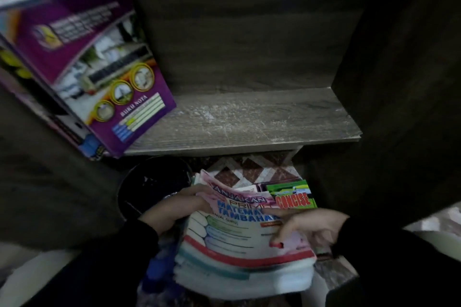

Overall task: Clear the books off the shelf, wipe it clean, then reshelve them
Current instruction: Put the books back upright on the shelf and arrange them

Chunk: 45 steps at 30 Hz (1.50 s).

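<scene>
Grey wood-grain shelf [249,119], board mostly bare, pale streaks and scuffs across it; looks dusty, not yet wiped.

Step, as I judge it: clearing, part done. A purple notebook [99,57] leans at the shelf's left end with other books tilted behind it. The stack of books [237,252] is off the shelf, held low in front of it over the tiled floor [249,169], beside a black tub [152,187].

Left hand [182,204] – fingers curled round the stack's upper left edge, gripping. Right hand [309,227] lies across the top cover, one finger stretched out, the others bent onto it; thumb hidden, so cannot tell if it grips or only steadies.

Next move calls for: setting the stack down flat without letting the loose top covers slide, then lifting out the leaning group together, since it is propped at an angle and may topple.

Writing: notebook reads "BUKU NOTA". Top cover of the stack – "…ANJAKAN", "PRIM…", "MATEMA… TAMBAHA…", partly covered. A green booklet [291,194] at the stack's far right corner reads "CONCISE" in red. Smaller print is too blurred.
</scene>
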Motion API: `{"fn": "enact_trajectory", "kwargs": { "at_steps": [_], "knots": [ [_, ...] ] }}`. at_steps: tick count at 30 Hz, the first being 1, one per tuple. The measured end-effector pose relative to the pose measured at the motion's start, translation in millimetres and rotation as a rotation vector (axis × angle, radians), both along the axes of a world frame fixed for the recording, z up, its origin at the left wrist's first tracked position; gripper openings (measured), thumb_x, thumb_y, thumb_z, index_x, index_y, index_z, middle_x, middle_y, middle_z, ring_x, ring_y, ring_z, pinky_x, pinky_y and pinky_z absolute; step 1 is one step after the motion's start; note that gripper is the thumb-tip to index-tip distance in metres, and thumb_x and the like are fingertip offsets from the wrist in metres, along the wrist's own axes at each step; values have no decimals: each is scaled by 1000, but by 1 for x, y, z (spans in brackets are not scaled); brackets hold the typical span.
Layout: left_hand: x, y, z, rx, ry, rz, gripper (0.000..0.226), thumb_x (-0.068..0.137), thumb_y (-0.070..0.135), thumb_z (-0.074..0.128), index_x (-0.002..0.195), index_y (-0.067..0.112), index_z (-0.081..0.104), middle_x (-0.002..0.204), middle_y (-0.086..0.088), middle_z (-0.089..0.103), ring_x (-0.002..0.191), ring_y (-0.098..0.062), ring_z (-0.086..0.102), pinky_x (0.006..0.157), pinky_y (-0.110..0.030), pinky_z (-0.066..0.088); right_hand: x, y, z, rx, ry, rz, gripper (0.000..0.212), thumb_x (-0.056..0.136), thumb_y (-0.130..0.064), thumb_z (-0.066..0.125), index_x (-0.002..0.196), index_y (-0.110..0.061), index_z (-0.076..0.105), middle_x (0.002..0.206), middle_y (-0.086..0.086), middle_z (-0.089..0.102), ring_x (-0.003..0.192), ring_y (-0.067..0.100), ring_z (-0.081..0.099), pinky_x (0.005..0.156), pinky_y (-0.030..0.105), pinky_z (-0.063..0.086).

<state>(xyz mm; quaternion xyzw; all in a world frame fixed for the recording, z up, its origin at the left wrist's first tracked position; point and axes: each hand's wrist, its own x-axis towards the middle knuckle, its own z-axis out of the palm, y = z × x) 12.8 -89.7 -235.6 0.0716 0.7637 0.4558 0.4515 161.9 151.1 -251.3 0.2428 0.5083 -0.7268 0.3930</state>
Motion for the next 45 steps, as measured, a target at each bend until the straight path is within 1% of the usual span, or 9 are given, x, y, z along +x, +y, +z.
{"fn": "enact_trajectory", "kwargs": {
  "at_steps": [4,9,13,18,22,30,34,38,45],
  "knots": [
    [2,-37,83,-4,138,-61,45,57,17,70,101,23,70,108,-4,69,99,-11,61,77,-20,47,-11,-21,69,65,111,101,81,81,22,53,143,-28,36,108,23,68,89,25,71,62,28,58],
    [-10,-59,149,141,555,86,46,78,8,73,111,38,61,127,17,48,124,-1,37,93,-19,30,-50,-32,148,387,543,235,111,64,4,81,147,-42,24,133,-3,55,111,14,61,103,33,44],
    [-30,-58,155,260,995,252,56,80,12,74,116,46,48,130,24,49,126,1,40,98,-18,29,-117,-43,171,615,830,89,120,64,26,68,140,-52,17,103,3,71,57,13,67,46,26,52],
    [-70,-29,119,242,1321,506,57,84,8,67,123,39,39,127,4,51,116,-2,46,98,-20,31,-213,-56,158,869,1101,-106,124,71,17,64,132,-72,4,104,-4,65,62,14,69,52,31,57],
    [-105,-24,91,245,1399,615,57,87,3,62,124,39,36,124,-7,47,111,-9,53,94,-17,35,-268,-67,131,948,1214,-191,121,73,12,63,130,-75,1,115,-3,62,77,14,70,64,40,60],
    [-135,-32,54,112,1454,601,66,89,9,60,127,51,24,128,-18,42,104,-30,59,88,-46,51,-320,-75,89,885,1225,-129,124,77,14,64,127,-77,-3,114,-3,55,78,19,70,59,38,60],
    [-136,-25,47,-41,1562,637,78,85,3,64,139,38,20,138,-30,35,122,-41,38,85,-53,45,-326,-71,81,881,1206,-133,126,76,14,66,126,-78,-4,118,4,50,82,24,70,61,40,60],
    [-132,-19,37,-264,1636,657,82,77,8,71,144,26,27,150,-19,9,129,-40,20,94,-62,38,-324,-73,82,1155,1146,-50,119,81,-6,70,129,-70,-18,121,12,45,98,26,63,78,31,53],
    [-126,-16,39,-384,1560,589,101,64,5,74,148,21,20,152,-20,-4,136,-38,6,101,-65,26,-317,-86,71,1382,1100,-21,121,82,-22,72,122,-67,-32,117,14,37,101,36,57,87,47,51]
  ]
}}
